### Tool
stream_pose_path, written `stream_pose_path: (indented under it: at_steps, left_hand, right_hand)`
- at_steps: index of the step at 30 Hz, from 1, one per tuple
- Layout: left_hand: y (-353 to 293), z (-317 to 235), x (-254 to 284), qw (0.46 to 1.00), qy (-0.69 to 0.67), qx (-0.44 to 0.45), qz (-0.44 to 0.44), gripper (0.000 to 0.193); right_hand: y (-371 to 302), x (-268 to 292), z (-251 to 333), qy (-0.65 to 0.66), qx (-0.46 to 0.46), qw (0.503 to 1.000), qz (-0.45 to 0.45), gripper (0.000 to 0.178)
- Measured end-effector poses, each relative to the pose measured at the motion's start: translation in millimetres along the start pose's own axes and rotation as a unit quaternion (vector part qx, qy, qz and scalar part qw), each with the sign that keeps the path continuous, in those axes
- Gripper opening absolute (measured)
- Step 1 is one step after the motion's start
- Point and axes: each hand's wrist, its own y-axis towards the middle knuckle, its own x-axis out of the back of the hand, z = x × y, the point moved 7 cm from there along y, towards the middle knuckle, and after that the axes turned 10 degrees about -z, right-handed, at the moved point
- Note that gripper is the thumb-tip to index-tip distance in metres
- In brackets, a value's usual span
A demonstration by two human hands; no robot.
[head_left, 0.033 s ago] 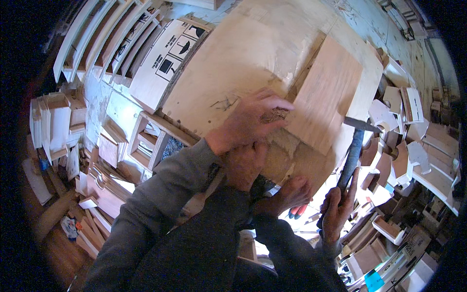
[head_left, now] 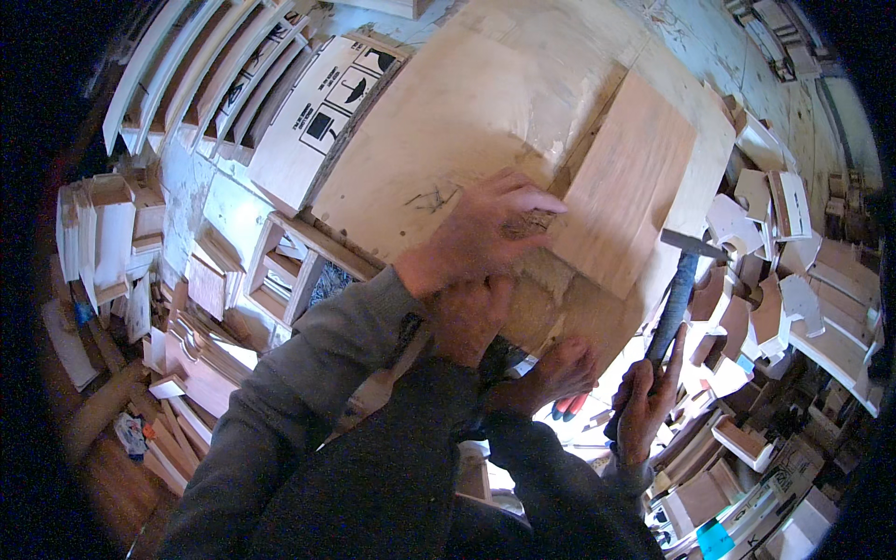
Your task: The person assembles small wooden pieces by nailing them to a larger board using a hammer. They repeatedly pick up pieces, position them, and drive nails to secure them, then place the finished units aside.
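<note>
Hammer (head_left: 674, 308), blue-handled, in the right hand (head_left: 644, 399)

Hammer: raised at a slant, head uppermost, just right of the wooden panel (head_left: 627, 182); contact cannot be told. Right hand: wrapped round the lower handle, index finger extended along it. Left hand (head_left: 485, 227): loosely cupped about a clump of thin nail-like pieces (head_left: 528, 222), near the panel's left edge. Panel: rectangular, reddish-brown, flat on the pale worktop (head_left: 420, 112). Bare feet (head_left: 563, 369): two, below the left hand.
</note>
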Motion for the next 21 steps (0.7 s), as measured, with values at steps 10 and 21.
stream_pose_path:
  at_steps: [10,21]
  left_hand:
    - [-11,21,-5,0.995,0.071,-0.023,0.064,0.046]
    - [-13,21,0,0.999,0.038,-0.025,-0.018,0.04]
  right_hand:
    - [30,-27,-28,0.09,-0.019,0.994,0.062,0.054]
    - [51,-53,36,-0.113,0.262,0.953,0.102,0.071]
